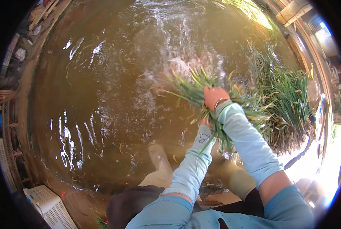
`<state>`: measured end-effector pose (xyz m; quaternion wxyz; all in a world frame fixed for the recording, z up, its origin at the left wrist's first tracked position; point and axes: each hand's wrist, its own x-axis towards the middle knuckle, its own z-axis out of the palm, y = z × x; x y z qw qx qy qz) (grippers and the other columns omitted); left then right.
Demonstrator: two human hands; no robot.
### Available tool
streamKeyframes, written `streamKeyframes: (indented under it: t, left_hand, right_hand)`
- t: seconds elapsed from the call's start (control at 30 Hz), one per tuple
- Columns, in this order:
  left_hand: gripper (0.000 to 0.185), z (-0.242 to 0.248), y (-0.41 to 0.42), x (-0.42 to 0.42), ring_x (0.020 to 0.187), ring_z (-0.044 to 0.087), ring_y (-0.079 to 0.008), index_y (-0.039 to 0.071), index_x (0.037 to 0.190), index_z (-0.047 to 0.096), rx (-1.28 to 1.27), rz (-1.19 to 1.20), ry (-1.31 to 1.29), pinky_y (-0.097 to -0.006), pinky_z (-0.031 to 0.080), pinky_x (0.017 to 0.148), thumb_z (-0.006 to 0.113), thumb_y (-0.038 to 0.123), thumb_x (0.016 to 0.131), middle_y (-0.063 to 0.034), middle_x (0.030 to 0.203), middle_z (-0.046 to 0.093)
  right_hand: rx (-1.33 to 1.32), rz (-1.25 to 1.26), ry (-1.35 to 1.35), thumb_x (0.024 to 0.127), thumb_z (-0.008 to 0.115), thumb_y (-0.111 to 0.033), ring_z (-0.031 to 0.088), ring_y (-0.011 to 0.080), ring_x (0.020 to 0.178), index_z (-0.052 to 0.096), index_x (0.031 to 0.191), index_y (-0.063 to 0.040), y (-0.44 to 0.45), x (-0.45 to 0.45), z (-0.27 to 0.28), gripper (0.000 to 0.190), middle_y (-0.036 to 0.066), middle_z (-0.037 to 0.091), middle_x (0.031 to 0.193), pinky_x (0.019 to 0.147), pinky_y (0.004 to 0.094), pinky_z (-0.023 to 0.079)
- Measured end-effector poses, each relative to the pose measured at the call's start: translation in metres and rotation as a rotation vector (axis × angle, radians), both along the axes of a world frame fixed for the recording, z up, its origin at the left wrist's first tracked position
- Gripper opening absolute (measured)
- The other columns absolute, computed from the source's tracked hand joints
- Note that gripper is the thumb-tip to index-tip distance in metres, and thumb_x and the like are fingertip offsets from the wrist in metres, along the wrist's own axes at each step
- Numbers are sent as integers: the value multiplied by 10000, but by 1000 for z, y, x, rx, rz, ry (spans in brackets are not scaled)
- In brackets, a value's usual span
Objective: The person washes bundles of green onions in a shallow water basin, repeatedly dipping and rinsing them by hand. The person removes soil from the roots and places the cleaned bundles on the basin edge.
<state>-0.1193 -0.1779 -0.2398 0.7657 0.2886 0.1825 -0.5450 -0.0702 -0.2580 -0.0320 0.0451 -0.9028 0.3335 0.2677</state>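
Note:
My right hand (216, 98), with a bracelet at its wrist, is closed around a bunch of long green leafy plants (190, 90). Below it, my left hand (204, 121) is mostly hidden under the same bunch and seems to hold it from beneath. The root ends point up and left, blurred in splashing muddy water (124, 94); leaf tips hang to the right and down. Both forearms wear light blue sleeves. To the right of my hands, a large heap of similar plants (290, 100) lies at the pool's edge, roots towards me.
Sunlit green leaves (250, 13) lie at the far right edge. A white perforated plastic basket (54, 209) stands outside the near left corner. A raised rim (27, 114) borders the pool's left side. My boots (159, 163) stand in the water.

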Motion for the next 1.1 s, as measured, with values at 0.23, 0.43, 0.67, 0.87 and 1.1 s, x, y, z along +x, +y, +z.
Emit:
streamKeyframes:
  t: [0.23,0.43,0.67,0.87,1.1]
  left_hand:
    - [292,29,0,50,558,551,-135,136,1198,566,209,-131,18,-282,420,421,556,286,948,-37,796,612]
    - [314,128,-36,89,662,603,-109,106,1262,552,-350,96,-194,-246,473,478,538,224,971,-46,924,650]
    - [389,105,-18,16,877,660,-224,113,1034,640,-70,-16,30,-388,565,756,509,472,959,-79,989,688]
    - [479,56,5,-45,901,645,-208,90,1163,581,-107,-115,168,-353,543,759,475,514,966,-47,1042,653]
    - [507,35,58,-62,1020,554,-255,81,1342,474,241,-270,-75,-374,424,927,599,326,916,-32,1080,619]
  right_hand:
    - [153,-52,3,829,642,-303,666,322,986,649,1127,-56,-23,16,0,387,184,678,1080,847,411,533]
    - [-113,26,-397,816,607,-289,643,405,886,472,1284,-106,-50,25,66,520,216,665,953,749,484,519]
    - [23,35,-152,835,651,-269,653,361,880,387,1328,-109,-20,-28,27,582,203,650,965,742,447,527]
    - [56,91,-144,827,679,-272,620,347,1000,209,1494,-183,-14,-114,-25,820,217,534,1225,780,432,529]
    - [118,193,148,788,718,-413,464,364,1270,191,1515,-196,-20,-150,-7,923,229,348,1473,1009,449,424]
